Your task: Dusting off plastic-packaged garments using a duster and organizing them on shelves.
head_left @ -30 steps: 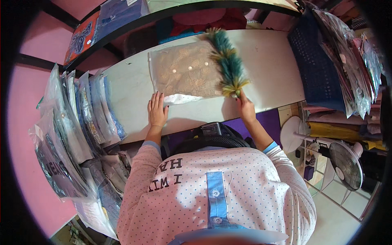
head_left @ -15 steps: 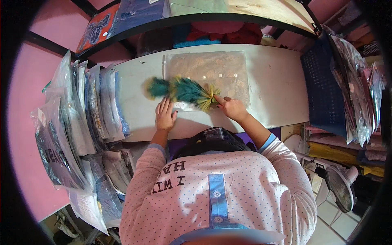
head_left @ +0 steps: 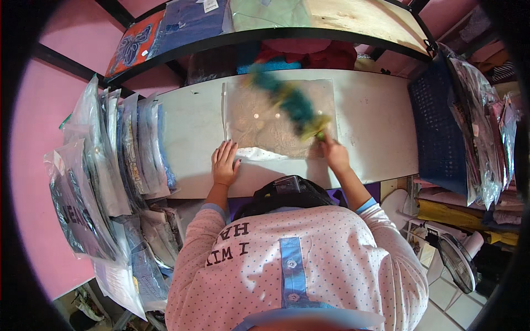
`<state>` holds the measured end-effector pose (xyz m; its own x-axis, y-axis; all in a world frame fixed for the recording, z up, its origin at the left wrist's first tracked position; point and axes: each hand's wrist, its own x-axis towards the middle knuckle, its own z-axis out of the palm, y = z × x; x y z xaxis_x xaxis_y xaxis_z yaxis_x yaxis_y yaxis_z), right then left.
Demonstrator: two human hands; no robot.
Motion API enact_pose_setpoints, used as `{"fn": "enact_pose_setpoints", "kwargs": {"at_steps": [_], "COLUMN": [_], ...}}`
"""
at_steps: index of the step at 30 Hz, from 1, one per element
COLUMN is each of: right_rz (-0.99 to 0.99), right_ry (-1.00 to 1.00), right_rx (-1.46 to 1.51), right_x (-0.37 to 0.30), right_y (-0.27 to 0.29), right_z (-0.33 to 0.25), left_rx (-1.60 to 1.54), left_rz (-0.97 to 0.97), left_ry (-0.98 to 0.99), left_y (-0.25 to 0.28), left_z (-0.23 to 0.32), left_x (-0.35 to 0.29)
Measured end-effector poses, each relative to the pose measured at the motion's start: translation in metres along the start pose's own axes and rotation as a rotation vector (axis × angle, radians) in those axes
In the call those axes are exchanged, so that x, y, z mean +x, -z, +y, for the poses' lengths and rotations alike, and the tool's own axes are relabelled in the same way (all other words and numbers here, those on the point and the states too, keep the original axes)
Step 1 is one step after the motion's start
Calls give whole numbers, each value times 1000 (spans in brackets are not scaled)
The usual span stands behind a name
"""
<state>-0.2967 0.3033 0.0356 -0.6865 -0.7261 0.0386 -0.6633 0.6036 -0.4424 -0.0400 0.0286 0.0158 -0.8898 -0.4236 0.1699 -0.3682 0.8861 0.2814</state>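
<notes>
With the clock face laid on the clear packet (head_left: 243,124) and twelve pointing away from the person, that packet lies flat on the white table (head_left: 375,127), a tan patterned item showing inside it, a row of round pale snaps across its middle and a white dotted patch (head_left: 259,154) along its edge at about seven o'clock; the right hand (head_left: 335,156), near four o'clock, is closed around the handle end of a green and yellow duster (head_left: 298,107), which slants over the packet toward ten o'clock; the duster is blurred, so whether its tuft touches the plastic cannot be told; the left hand (head_left: 225,163), between seven and eight o'clock, holds nothing and rests palm down, its fingers extended close together, the thumb a little apart, the fingertips at the packet's near corner; at six o'clock, between the two forearms, sits a black bag (head_left: 292,193) against the person's front; around nine o'clock a row of garments in clear bags (head_left: 116,143) leans by the table's end; at three o'clock stands a dark blue perforated basket (head_left: 439,116), with more clear packets (head_left: 475,127) along its outer side; toward twelve runs a black-framed shelf (head_left: 254,36), carrying an orange garment (head_left: 132,49) near ten o'clock, a blue garment (head_left: 190,25) between ten and eleven, and a pale green one at twelve; well out past four o'clock, beyond the table, is a fan (head_left: 458,262)
</notes>
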Motion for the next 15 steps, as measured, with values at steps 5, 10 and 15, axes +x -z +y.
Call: {"fn": "enact_pose_setpoints", "kwargs": {"at_steps": [5,10,15], "right_rz": [156,8,183], "right_ry": [-294,-16,-455], "right_rx": [65,-54,-103], "right_x": [-24,-67,-65], "right_y": [-4,-9,5], "right_z": [29,27,80], "left_rx": [12,0,-164], "left_rz": [1,11,301], "left_ry": [-11,0,121], "left_y": [0,0,-17], "left_z": [-1,2,-15], "left_x": [2,4,11]}}
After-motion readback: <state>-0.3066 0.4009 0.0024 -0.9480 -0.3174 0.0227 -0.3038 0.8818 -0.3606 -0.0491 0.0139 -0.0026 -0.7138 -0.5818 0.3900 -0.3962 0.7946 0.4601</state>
